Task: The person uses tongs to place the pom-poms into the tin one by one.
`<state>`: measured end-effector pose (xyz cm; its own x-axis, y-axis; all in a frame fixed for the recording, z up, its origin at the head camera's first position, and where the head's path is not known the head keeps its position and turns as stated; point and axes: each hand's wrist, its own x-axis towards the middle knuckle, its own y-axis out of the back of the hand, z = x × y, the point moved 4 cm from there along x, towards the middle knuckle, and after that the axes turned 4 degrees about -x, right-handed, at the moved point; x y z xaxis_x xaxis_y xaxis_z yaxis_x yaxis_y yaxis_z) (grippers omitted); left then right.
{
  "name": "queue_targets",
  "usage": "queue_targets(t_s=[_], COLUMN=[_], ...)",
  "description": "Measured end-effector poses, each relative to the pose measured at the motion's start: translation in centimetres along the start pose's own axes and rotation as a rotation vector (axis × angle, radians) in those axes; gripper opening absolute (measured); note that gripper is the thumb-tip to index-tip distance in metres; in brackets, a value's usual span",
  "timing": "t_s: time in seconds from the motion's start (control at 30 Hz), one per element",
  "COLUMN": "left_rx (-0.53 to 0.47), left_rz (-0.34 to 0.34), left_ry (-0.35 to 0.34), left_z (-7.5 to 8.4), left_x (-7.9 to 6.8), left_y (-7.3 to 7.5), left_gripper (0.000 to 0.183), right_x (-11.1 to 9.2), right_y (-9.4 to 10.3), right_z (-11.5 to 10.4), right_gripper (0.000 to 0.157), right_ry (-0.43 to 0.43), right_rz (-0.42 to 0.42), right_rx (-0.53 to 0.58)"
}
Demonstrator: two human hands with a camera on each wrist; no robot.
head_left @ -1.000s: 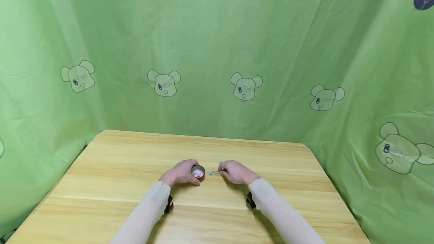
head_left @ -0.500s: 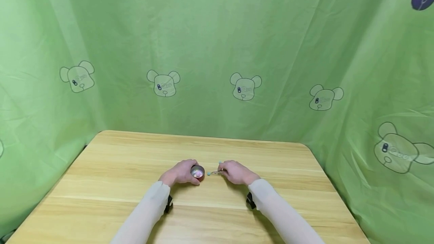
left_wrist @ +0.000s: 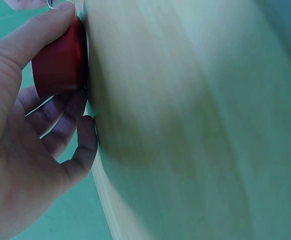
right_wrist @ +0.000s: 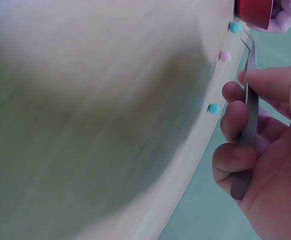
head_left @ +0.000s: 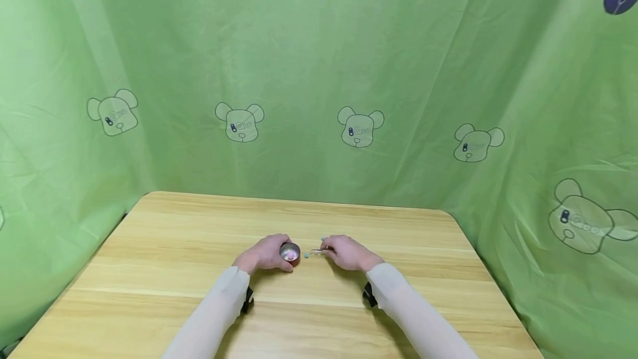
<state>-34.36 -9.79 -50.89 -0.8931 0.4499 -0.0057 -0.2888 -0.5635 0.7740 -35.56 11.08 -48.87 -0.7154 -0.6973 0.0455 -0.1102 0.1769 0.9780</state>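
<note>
My left hand (head_left: 266, 252) holds a small red tin (left_wrist: 60, 62), thumb on one side and fingers round the other. The tin stands upright on the wooden table, its open top showing pale pink and white bits inside. In my right hand (right_wrist: 268, 135) is a pair of metal tweezers (right_wrist: 251, 105) with bent, pointed tips, pinched between thumb and fingers. The tips are slightly parted and nothing shows between them. Close by the tips, beside the tin, lies a small teal ball (right_wrist: 235, 27). A pink ball (right_wrist: 225, 56) and a second teal ball (right_wrist: 213, 108) lie nearer my right fingers.
The wooden table (head_left: 164, 259) reaches well past both hands on every side. Behind and beside it hangs a green curtain (head_left: 299, 170) printed with bear heads. Each wrist wears a black camera mount, such as the right one (head_left: 369, 295).
The teal ball by the tweezer tips has shifted slightly left, toward the tin. The tweezer tips drew together half a second ago and now stand apart again. My left hand and the tin stay put.
</note>
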Motion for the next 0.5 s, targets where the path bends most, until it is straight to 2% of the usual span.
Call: queue_targets(t_s=[0.5], left_rx=[-0.016], left_rz=[-0.002], left_ry=[0.009], left_z=[0.02], left_x=[-0.01], left_y=[0.02], left_gripper=[0.049], right_x=[0.55], right_y=[-0.53], right_z=[-0.37], right_gripper=[0.01], right_ry=[0.0], right_rz=[-0.032], right_rx=[-0.028])
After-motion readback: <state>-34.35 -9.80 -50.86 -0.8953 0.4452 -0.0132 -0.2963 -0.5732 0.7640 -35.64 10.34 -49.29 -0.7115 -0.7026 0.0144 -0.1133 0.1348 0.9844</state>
